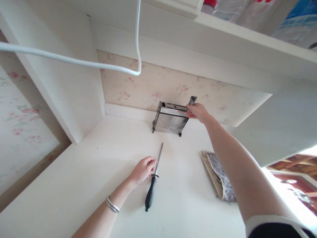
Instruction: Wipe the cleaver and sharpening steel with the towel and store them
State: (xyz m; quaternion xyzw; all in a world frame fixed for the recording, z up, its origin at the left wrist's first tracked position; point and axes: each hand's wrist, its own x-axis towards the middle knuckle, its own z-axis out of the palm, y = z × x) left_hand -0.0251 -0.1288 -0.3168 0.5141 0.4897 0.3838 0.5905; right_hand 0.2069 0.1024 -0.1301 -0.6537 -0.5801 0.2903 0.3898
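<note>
My right hand (196,111) reaches to the back of the white counter. Its fingers are closed on a knife (192,99) by the dark, mottled handle, at the top right corner of a knife block (170,121). This block has a black frame and clear-looking sides; the knife's blade cannot be made out. Nearer to me lies a sharpening steel (150,193), black handle toward me and thin metal rod pointing away. Beside the rod, just above the guard, is my left hand (143,169). Its fingers are curled closed, with the tips at or close to the rod and nothing visible inside.
A folded, grey-speckled cloth (220,177) lies on the counter (99,185) at right, under my right forearm. Overhead runs a shelf (237,36) with plastic-wrapped goods. A white cable (74,62) hangs across the upper left. A white side panel (61,66) stands at left.
</note>
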